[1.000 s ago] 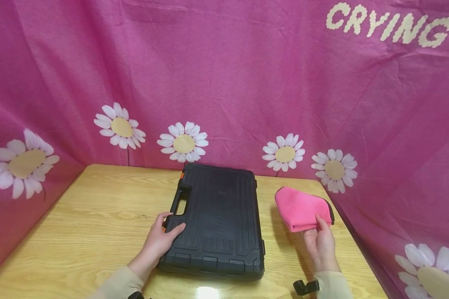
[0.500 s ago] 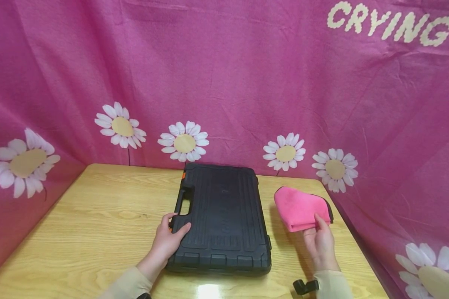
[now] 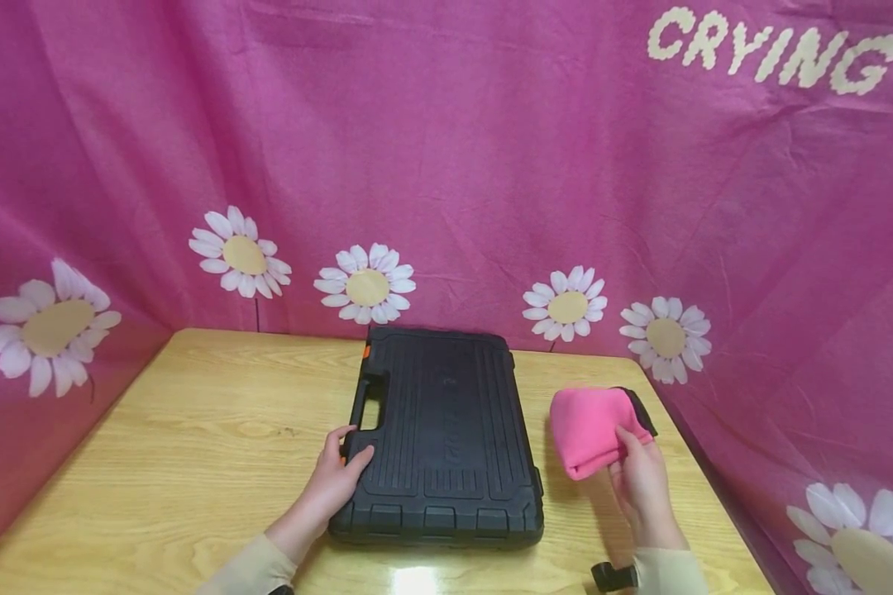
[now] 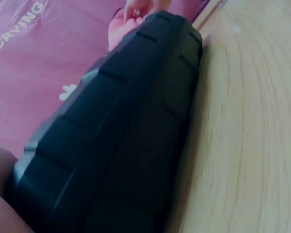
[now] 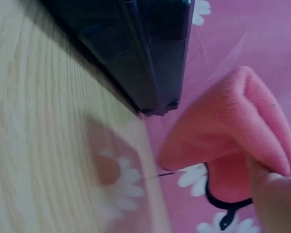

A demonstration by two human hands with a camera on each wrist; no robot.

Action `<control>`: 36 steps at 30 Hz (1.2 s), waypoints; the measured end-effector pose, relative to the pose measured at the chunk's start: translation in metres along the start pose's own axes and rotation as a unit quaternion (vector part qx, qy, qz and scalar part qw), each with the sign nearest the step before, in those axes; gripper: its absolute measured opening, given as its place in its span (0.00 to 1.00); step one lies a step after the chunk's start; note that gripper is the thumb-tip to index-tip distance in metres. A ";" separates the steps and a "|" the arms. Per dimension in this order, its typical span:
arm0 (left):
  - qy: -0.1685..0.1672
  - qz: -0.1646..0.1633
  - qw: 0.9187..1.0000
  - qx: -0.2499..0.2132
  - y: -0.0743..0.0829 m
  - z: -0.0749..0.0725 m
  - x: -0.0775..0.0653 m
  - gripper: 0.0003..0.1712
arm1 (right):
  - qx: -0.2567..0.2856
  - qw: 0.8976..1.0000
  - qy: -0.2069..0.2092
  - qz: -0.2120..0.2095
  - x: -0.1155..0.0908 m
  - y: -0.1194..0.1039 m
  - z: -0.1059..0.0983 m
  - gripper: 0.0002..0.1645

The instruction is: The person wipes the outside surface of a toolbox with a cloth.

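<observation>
A black plastic carrying case (image 3: 450,413) lies flat on the wooden table, its cut-out handle and an orange latch on the left side. My left hand (image 3: 326,487) grips its near left edge, thumb on top and fingers at the side. In the left wrist view, the thick ribbed side of the case (image 4: 106,126) fills the middle. To the right of the case, my right hand (image 3: 643,489) pinches a folded pink cloth (image 3: 586,430) with black edging. The right wrist view shows this cloth (image 5: 218,121) held above the table, a black loop at its border.
The light wood table (image 3: 193,446) meets a magenta curtain (image 3: 461,165) with printed daisies and lettering at the back and both sides. A black strap piece (image 3: 613,576) sits at the right sleeve.
The case has shifted slightly right under my left hand. The pink cloth has dipped and turned in my right hand, its front corner now lower and closer to me.
</observation>
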State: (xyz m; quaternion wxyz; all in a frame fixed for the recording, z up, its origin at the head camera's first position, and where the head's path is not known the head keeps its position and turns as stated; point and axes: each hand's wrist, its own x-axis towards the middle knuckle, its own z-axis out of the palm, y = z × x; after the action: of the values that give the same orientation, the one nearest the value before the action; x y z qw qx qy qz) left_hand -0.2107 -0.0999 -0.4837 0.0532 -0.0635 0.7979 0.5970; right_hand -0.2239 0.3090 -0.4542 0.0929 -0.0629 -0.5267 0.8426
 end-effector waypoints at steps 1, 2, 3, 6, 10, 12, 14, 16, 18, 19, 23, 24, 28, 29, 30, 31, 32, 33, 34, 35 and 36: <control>-0.006 0.001 1.000 -0.003 -0.001 -0.001 0.001 0.34 | -0.057 0.998 0.004 0.005 -0.003 -0.003 0.003 0.10; -0.013 0.004 1.000 -0.006 -0.003 -0.002 0.001 0.33 | -0.121 0.993 0.003 0.010 -0.007 -0.005 0.005 0.12; -0.018 0.007 1.000 -0.009 -0.004 -0.003 0.002 0.32 | -0.192 0.981 0.006 0.010 -0.011 -0.007 0.007 0.13; -0.029 0.022 0.999 -0.014 -0.007 -0.005 0.003 0.30 | -0.384 0.923 -0.002 -0.005 -0.026 -0.011 0.015 0.15; -0.036 0.041 0.998 -0.018 -0.008 -0.008 0.003 0.29 | -0.526 0.849 -0.021 -0.045 -0.044 -0.007 0.024 0.10; -0.038 0.050 0.998 -0.018 -0.009 -0.009 0.003 0.28 | -0.549 0.833 -0.037 -0.061 -0.051 -0.003 0.027 0.10; -0.037 0.059 0.997 -0.016 -0.010 -0.009 0.003 0.27 | -0.563 0.822 -0.048 -0.076 -0.057 0.002 0.030 0.10; -0.035 0.066 0.997 -0.014 -0.011 -0.008 0.003 0.26 | -0.571 0.814 -0.054 -0.086 -0.062 0.008 0.033 0.10; -0.031 0.075 0.997 -0.012 -0.013 -0.007 0.003 0.26 | -0.582 0.805 -0.058 -0.098 -0.068 0.013 0.034 0.11; -0.029 0.075 0.997 -0.011 -0.014 -0.007 0.002 0.26 | -0.588 0.799 -0.059 -0.110 -0.070 0.015 0.035 0.12; -0.027 0.079 0.996 -0.014 -0.016 -0.006 0.002 0.26 | -0.605 0.781 -0.066 -0.139 -0.081 0.021 0.034 0.16; -0.027 0.077 0.997 -0.015 -0.017 -0.006 0.001 0.26 | -0.611 0.776 -0.066 -0.140 -0.083 0.022 0.034 0.15; -0.030 0.076 0.996 -0.023 -0.016 -0.006 0.001 0.26 | -0.616 0.779 -0.069 -0.094 -0.095 0.023 0.032 0.10; -0.031 0.075 0.996 -0.024 -0.016 -0.006 0.001 0.26 | -0.617 0.779 -0.068 -0.083 -0.097 0.023 0.032 0.10; -0.033 0.075 0.996 -0.027 -0.016 -0.006 0.001 0.26 | -0.618 0.779 -0.066 -0.077 -0.100 0.023 0.031 0.10; -0.033 0.074 0.996 -0.027 -0.016 -0.006 0.001 0.26 | -0.619 0.779 -0.066 -0.076 -0.102 0.023 0.030 0.10; -0.034 0.072 0.996 -0.027 -0.016 -0.005 0.001 0.26 | -0.619 0.779 -0.066 -0.077 -0.104 0.024 0.030 0.10; -0.034 0.071 0.997 -0.028 -0.016 -0.005 0.001 0.26 | -0.620 0.777 -0.067 -0.083 -0.106 0.024 0.030 0.11; -0.035 0.068 0.997 -0.028 -0.017 -0.005 0.001 0.26 | -0.623 0.773 -0.066 -0.096 -0.108 0.025 0.030 0.12; -0.035 0.066 0.997 -0.027 -0.017 -0.005 0.001 0.26 | -0.622 0.774 -0.066 -0.099 -0.110 0.026 0.029 0.13; -0.036 0.064 0.997 -0.027 -0.017 -0.005 0.001 0.26 | -0.618 0.777 -0.065 -0.103 -0.112 0.026 0.029 0.13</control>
State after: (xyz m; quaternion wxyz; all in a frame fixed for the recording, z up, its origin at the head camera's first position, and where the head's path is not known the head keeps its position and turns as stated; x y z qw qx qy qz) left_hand -0.2090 -0.1098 -0.4987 0.0418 0.0078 0.7817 0.6223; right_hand -0.1235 0.2473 -0.4642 0.0858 0.0031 -0.9423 0.3237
